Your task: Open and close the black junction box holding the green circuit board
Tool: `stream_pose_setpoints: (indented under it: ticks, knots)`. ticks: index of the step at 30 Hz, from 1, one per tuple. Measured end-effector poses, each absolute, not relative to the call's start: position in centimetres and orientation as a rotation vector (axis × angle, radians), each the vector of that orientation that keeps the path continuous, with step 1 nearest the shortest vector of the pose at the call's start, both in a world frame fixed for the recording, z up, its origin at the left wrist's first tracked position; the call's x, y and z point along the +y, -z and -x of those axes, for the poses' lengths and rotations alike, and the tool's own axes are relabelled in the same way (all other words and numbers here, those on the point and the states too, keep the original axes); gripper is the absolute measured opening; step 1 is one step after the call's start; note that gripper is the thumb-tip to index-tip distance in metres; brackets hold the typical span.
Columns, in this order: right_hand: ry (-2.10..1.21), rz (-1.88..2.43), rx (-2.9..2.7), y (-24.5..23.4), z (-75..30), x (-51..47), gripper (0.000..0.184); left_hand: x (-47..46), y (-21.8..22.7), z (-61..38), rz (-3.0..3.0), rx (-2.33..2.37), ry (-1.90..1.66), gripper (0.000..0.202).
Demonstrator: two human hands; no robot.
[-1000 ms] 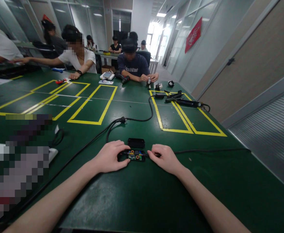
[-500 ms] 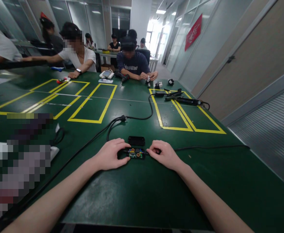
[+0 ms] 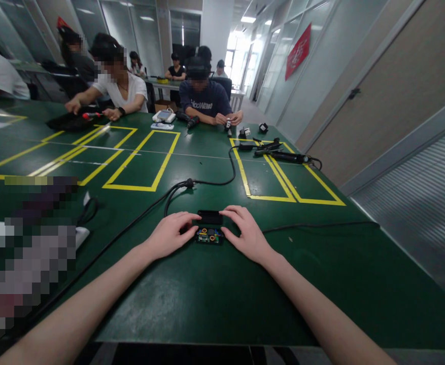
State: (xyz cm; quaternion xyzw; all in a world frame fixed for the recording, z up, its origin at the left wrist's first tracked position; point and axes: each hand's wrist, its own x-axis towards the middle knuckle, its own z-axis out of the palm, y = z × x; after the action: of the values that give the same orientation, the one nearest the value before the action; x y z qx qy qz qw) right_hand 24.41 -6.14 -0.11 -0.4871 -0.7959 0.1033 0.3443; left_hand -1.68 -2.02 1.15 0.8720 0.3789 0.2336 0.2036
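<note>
A small black power-adapter case lies opened in front of me, its green circuit board (image 3: 209,236) with copper-wound coils facing up. Just beyond it rests the black cover (image 3: 210,218), hollow side up. My left hand (image 3: 173,234) is at the left ends of both, forefinger by the cover and thumb by the board, fingers apart. On the opposite side my right hand (image 3: 245,234) mirrors it, forefinger at the cover's right end and thumb beside the board. Whether the fingertips press on the cover I cannot tell. Past my right hand a black cable (image 3: 321,225) runs rightward.
A black cord with a plug (image 3: 189,183) crosses the green table. Yellow tape (image 3: 131,188) marks rectangles. Black tools (image 3: 283,156) lie at the far right, and a power drill (image 3: 192,122) near a co-worker (image 3: 207,96). Another person (image 3: 121,81) handles a dark tray at far left.
Both my hands have shifted away from the cable ends, forefingers moving forward to the cover's ends. My right hand has opened from a pinch. At far left, a person has drawn a dark tray closer.
</note>
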Motion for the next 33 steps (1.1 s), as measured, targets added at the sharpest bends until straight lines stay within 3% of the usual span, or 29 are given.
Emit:
stream_pose_setpoints:
  ticks: [6, 15, 21, 26, 33]
  knots:
    - [-0.264, 1.348, -2.083, 1.3, -24.8, -5.5, 0.05, -2.1, -0.9, 0.7, -2.544, 1.09, -0.571, 0.035]
    - [-0.486, 1.233, -2.02, 0.8, -24.7, -5.7, 0.017, -2.0, -1.0, 0.7, -2.555, 1.06, -0.597, 0.03]
    - [-0.635, 1.131, -1.857, 0.2, -24.1, -6.0, 0.023, -2.3, -1.1, 0.7, -2.501, 1.015, -0.651, 0.031]
    - [-0.792, 1.104, -1.708, 0.6, -24.0, -5.9, 0.04, -2.3, -0.9, 0.8, -2.509, 0.978, -0.666, 0.034]
    - [-0.814, 1.221, -1.713, 0.5, -24.2, -5.8, 0.033, -2.3, -0.9, 0.8, -2.537, 0.981, -0.67, 0.034]
